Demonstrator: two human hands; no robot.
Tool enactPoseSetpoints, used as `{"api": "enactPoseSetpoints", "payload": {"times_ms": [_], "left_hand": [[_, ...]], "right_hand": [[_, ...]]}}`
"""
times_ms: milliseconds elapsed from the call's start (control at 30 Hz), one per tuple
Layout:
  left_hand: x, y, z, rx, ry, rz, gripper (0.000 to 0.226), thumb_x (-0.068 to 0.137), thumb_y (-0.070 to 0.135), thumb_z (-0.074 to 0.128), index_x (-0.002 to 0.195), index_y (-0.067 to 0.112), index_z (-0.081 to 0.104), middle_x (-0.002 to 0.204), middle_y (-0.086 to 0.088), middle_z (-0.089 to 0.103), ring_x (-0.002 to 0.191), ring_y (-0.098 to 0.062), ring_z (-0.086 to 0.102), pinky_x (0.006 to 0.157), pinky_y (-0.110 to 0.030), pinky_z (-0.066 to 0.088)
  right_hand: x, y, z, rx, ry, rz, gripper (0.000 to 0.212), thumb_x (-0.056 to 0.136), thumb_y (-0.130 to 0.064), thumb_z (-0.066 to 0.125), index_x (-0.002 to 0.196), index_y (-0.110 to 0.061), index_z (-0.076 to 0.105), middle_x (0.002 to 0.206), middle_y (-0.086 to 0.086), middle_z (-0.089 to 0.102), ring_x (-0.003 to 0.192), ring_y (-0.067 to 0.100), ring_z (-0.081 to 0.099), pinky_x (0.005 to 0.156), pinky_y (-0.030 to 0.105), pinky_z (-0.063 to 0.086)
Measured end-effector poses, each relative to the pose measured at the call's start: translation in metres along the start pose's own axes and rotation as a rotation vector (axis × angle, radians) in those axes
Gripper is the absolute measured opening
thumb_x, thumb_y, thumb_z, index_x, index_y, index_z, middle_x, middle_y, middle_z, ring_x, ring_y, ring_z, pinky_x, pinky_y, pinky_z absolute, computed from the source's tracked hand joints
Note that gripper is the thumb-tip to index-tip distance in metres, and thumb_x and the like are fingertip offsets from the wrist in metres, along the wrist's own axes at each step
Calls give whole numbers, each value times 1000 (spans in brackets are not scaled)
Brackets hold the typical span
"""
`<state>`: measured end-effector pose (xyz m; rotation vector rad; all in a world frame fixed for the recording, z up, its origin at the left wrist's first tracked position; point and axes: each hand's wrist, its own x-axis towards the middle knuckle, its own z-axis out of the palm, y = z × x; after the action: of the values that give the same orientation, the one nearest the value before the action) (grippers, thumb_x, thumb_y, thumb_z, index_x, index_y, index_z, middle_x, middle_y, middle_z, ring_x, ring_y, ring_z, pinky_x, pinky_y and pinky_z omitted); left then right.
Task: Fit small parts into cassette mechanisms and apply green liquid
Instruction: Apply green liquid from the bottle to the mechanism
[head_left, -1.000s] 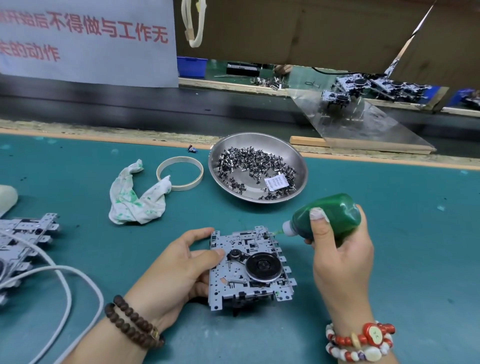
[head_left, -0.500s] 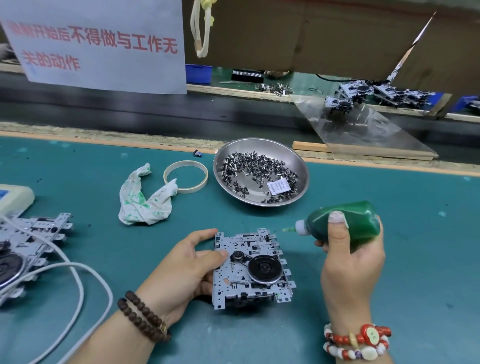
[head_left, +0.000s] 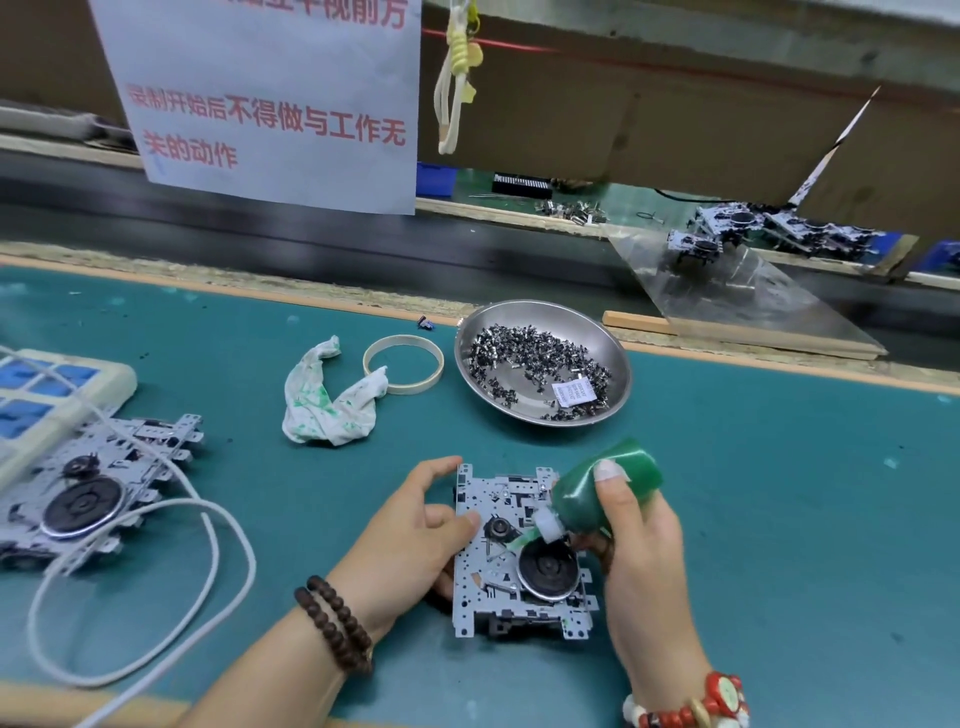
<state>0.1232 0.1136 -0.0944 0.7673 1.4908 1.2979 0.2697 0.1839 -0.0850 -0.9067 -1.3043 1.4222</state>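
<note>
Right hand (head_left: 641, 551): fingers and thumb curled round the green bottle (head_left: 605, 491), holding it tilted down to the left.
Bottle tip: the white nozzle (head_left: 548, 526) sits over the cassette mechanism (head_left: 519, 558), its green point just beside the small black hub (head_left: 498, 527) and above the round flywheel (head_left: 548, 566).
Left hand (head_left: 410, 545): gripping the mechanism's left edge, thumb laid on the plate near the hub, index finger at the top left corner.
Mechanism: lying flat on the teal mat (head_left: 779, 519), between the two hands.
Open room: bare mat to the right of the right hand and in front of the mechanism; the near edge of the table is just below the wrists.
Behind: a steel bowl (head_left: 618, 364) of small metal parts, a tape ring (head_left: 402, 364) and a green-stained cloth (head_left: 332, 400) touching the ring.
Left side: a second mechanism (head_left: 98, 493) with a white cable (head_left: 218, 571) looped over it, well apart from the hands.
Far edge: a wooden strip, a dark belt, and a hanging paper sign (head_left: 270, 104) with red characters.
</note>
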Motion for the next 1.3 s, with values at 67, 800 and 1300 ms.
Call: {"api": "enactPoseSetpoints", "payload": {"times_ms": [67, 800, 1300], "left_hand": [[0, 0, 0, 6, -1, 5, 43, 91, 8, 54, 125, 29, 38, 77, -18, 60, 51, -16, 56, 40, -21, 44], [3, -6, -1, 63, -8, 48, 44, 92, 10, 54, 128, 29, 37, 75, -16, 55, 61, -25, 56, 44, -21, 44], [4, -7, -2, 81, -14, 55, 43, 92, 13, 54, 125, 34, 36, 76, -15, 55, 64, -27, 56, 49, -24, 47]], "right_hand": [[-1, 0, 1, -61, 11, -22, 30, 80, -44, 59, 82, -14, 59, 70, -4, 67, 62, 10, 59, 53, 17, 46], [1, 7, 0, -155, 50, -53, 38, 70, -51, 54, 85, -16, 59, 71, -2, 65, 57, 6, 55, 48, 15, 44], [0, 6, 0, -144, 64, -61, 37, 70, -49, 54, 85, -16, 59, 74, 1, 66, 62, 10, 59, 48, 17, 45]]}}
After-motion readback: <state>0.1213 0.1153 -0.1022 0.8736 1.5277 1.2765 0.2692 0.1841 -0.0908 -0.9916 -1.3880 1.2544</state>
